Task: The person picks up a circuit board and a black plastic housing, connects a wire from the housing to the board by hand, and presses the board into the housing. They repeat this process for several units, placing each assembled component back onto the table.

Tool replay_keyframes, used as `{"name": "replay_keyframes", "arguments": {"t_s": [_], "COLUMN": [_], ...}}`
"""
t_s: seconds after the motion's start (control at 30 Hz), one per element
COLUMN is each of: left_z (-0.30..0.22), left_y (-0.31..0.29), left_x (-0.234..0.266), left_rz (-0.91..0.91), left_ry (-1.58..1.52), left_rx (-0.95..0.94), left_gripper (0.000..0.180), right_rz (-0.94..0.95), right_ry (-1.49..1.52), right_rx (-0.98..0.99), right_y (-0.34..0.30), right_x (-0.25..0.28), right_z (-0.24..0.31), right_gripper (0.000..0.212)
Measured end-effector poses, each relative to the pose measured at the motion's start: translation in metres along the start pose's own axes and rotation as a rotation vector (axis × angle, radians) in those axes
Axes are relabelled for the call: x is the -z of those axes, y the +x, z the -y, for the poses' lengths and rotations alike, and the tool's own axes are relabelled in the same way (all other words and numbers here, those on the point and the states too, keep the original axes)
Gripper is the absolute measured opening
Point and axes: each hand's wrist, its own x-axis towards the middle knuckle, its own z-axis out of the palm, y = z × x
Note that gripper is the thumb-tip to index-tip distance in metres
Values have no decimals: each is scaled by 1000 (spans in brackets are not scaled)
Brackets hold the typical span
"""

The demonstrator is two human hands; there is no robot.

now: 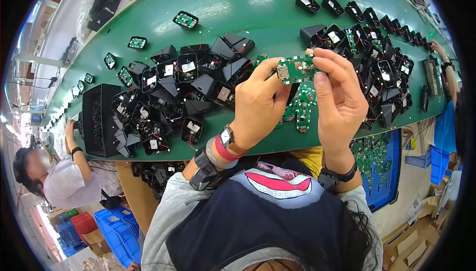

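Observation:
A small green circuit board (pixel 300 70) with a metal USB port at its left end is held up above the bench. My left hand (pixel 260 105) pinches its left end, and the fingers and thumb of my right hand (pixel 339 95) close on its right end. Behind and under my hands lie several loose green circuit boards (pixel 303 115), partly hidden. Left of my hands is a heap of black plastic housings (pixel 186 70) with red wires and white parts inside. Another heap of black housings (pixel 386 75) lies to the right.
On the green bench (pixel 277 1), a black box (pixel 91 122) of small dark parts stands at left. Blue tray (pixel 391 172) with boards sits below right. One co-worker (pixel 74 177) sits left; another's arm (pixel 448 78) reaches in right. Housings line the far right.

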Motion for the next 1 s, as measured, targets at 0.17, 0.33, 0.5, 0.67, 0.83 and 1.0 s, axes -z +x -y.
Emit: {"name": "replay_keyframes", "arguments": {"t_s": [0.17, 0.33, 0.5, 0.67, 0.83, 1.0], "left_z": [-1, 5, -2, -6, 2, 0], "left_y": [5, 1, 0, -2, 1, 8], "left_x": [4, 4, 6, 7, 8, 15], "left_rz": [115, 211, 304, 256, 201, 325], "left_ry": [-275, -703, -901, -1091, -1084, -938], "left_rx": [359, 359, 566, 779, 673, 579], "left_gripper": [37, 48, 49, 53, 50, 45], "right_rz": [22, 77, -41, -28, 110, 285], "right_ry": [-309, -469, -137, -124, -136, -227], "right_rx": [2, 34, -85, -90, -244, -134], "right_y": [-11, -13, -12, -17, -22, -2], "right_x": [11, 4, 0, 0, 8, 7], "right_z": [-1, -5, -14, -23, 5, 17], "right_gripper": [19, 21, 24, 25, 25, 26]}}
